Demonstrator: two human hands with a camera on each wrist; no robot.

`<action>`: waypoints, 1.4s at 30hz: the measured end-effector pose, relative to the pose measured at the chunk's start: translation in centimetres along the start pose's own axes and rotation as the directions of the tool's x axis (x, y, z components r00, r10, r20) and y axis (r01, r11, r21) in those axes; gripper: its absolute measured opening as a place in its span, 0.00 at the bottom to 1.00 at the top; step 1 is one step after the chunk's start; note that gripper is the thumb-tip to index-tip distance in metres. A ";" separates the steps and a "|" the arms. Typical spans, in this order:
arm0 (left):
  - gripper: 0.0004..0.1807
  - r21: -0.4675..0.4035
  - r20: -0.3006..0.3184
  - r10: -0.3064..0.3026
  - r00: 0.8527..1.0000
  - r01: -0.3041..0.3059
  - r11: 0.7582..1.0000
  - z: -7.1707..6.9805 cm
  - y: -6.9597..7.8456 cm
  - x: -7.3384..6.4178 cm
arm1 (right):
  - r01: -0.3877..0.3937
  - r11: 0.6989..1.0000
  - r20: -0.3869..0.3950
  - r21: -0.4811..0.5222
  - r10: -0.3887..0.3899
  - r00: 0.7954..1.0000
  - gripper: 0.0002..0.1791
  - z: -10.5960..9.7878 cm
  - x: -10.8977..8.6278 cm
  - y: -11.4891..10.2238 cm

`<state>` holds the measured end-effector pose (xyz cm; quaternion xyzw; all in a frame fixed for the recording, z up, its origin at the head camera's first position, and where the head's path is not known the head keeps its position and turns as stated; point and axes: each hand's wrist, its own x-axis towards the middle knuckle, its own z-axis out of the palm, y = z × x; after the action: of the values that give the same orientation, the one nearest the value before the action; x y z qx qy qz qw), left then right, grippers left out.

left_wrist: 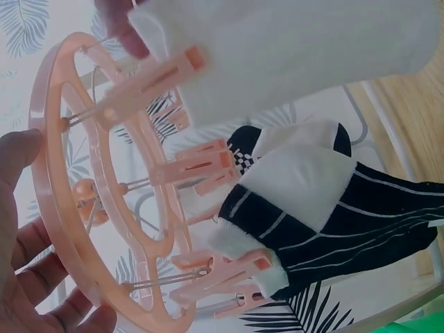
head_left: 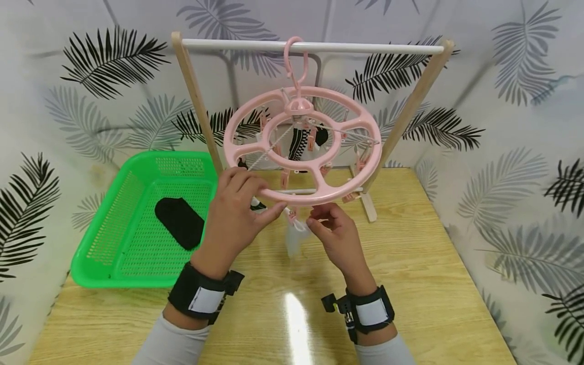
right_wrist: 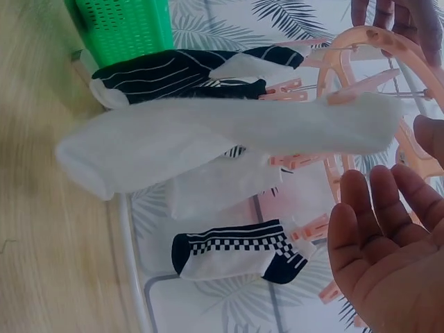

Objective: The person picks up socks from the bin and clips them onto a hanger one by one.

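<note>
My left hand (head_left: 234, 213) grips the near rim of a round pink clip hanger (head_left: 335, 191), its fingers over the top and thumb at the front. A white sock (right_wrist: 173, 142) hangs from a pink clothes peg (left_wrist: 152, 84) at the near edge. My right hand (head_left: 339, 238) is beside the cuff of that sock, fingers loosely bent; in the right wrist view a gap shows between them and the cloth. A black sock with white stripes (left_wrist: 388, 215) and a checkered sock (right_wrist: 232, 251) hang from other pegs.
The hanger hooks over a white rod (head_left: 374, 48) on a wooden-legged stand (head_left: 417, 101). On the left of the wooden table (head_left: 410, 284) stands a green basket (head_left: 98, 238), with a black sock (head_left: 180, 223) lying in it.
</note>
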<state>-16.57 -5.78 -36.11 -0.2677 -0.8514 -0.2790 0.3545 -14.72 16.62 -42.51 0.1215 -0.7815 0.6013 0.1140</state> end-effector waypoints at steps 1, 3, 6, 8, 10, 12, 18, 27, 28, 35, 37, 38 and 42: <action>0.23 -0.004 0.003 0.000 1.000 0.000 1.000 0.0 -0.1 0.0 | -0.001 1.000 -0.005 -0.002 0.001 1.000 0.12 -0.1 -0.2 0.1; 0.23 -0.014 0.011 -0.004 1.000 0.004 1.000 -0.1 -0.2 -0.1 | -0.004 1.000 -0.014 -0.007 0.004 1.000 0.12 -0.3 -0.7 0.2; 0.23 -0.025 0.023 -0.007 1.000 0.008 1.000 -0.3 -0.4 -0.2 | -0.006 1.000 -0.022 -0.006 0.006 1.000 0.11 -0.8 -1.4 0.4; 0.23 -0.032 0.027 -0.002 1.000 0.003 0.999 -0.4 -0.6 -0.2 | 0.003 1.000 -0.032 -0.005 -0.004 0.999 0.10 -1.2 -1.9 0.6; 0.23 -0.036 0.031 0.008 0.999 -0.006 0.999 -0.5 -0.8 -0.2 | 0.012 1.000 -0.051 -0.011 -0.012 0.999 0.09 -1.6 -2.3 0.7; 0.23 -0.044 0.031 0.021 0.999 -0.019 0.999 -0.7 -1.1 -0.1 | 0.019 1.000 -0.080 -0.002 -0.019 0.997 0.08 -2.2 -2.5 0.7; 0.23 -0.061 0.052 0.043 0.998 -0.040 0.997 -1.1 -1.6 0.1 | 0.019 0.999 -0.197 0.039 -0.011 0.980 0.06 -3.9 -2.4 0.5; 0.22 -0.100 0.091 0.072 0.993 -0.063 0.993 -1.6 -2.3 0.5 | 0.028 1.000 -0.150 0.007 -0.026 0.988 0.19 -5.6 -1.1 -0.1; 0.22 -0.104 0.092 0.074 0.993 -0.064 0.993 -1.7 -2.4 0.6 | 0.020 1.000 -0.121 0.005 -0.020 0.993 0.21 -5.7 -0.9 -0.3; 0.22 -0.126 0.113 0.074 0.991 -0.059 0.990 -1.9 -2.7 0.7 | -0.007 1.000 0.041 -0.005 0.007 0.999 0.27 -6.2 -0.1 -0.9; 0.22 -0.127 0.118 0.075 0.990 -0.060 0.990 -2.0 -2.8 0.7 | 0.012 1.000 0.063 -0.017 -0.011 0.998 0.27 -6.3 0.1 -1.0; 0.22 -0.130 0.118 0.078 0.990 -0.062 0.990 -2.0 -2.8 0.8 | 0.023 1.000 0.074 -0.020 -0.021 0.997 0.28 -6.3 0.3 -1.0; 0.22 -0.139 0.113 0.084 0.990 -0.068 0.988 -2.0 -3.0 0.8 | 0.043 0.999 0.112 -0.025 -0.040 0.993 0.27 -6.2 0.8 -1.5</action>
<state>-18.05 -9.01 -35.18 -0.3395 -0.8393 -0.3057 0.2948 -14.83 22.22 -39.31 0.1698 -0.7919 0.5804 0.0843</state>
